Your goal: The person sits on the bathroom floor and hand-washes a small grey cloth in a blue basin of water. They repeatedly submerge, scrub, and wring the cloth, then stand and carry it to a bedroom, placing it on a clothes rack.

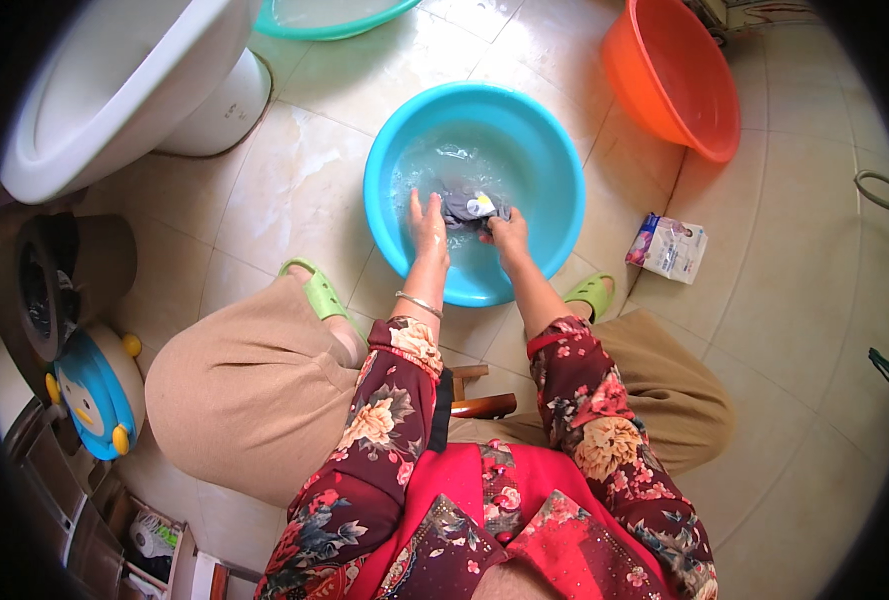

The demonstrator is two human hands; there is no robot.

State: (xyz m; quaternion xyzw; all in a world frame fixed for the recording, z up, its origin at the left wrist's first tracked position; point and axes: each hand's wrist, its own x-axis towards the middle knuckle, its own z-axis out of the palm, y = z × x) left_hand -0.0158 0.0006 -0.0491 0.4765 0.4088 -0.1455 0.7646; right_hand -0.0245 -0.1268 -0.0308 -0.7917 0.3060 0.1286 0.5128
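Observation:
A blue plastic basin (474, 289) with cloudy water stands on the tiled floor before me. In the water, toward its near side, lies a bunched grey cloth (459, 206) with a white and yellow patch. My right hand (508, 231) grips the cloth's right end, thumb on top. My left hand (429, 225) is at the cloth's left end, its fingers extended and apart, with the palm turned toward the cloth; part of it may be under water. A bangle (419, 304) circles my left wrist.
An orange basin (639, 90) leans at the upper right, above a printed soft pack (673, 249). A green basin (332, 31) and a white ceramic fixture (189, 67) stand at the upper left. A dark bin (103, 255) and a blue penguin-faced object (103, 397) are at the left.

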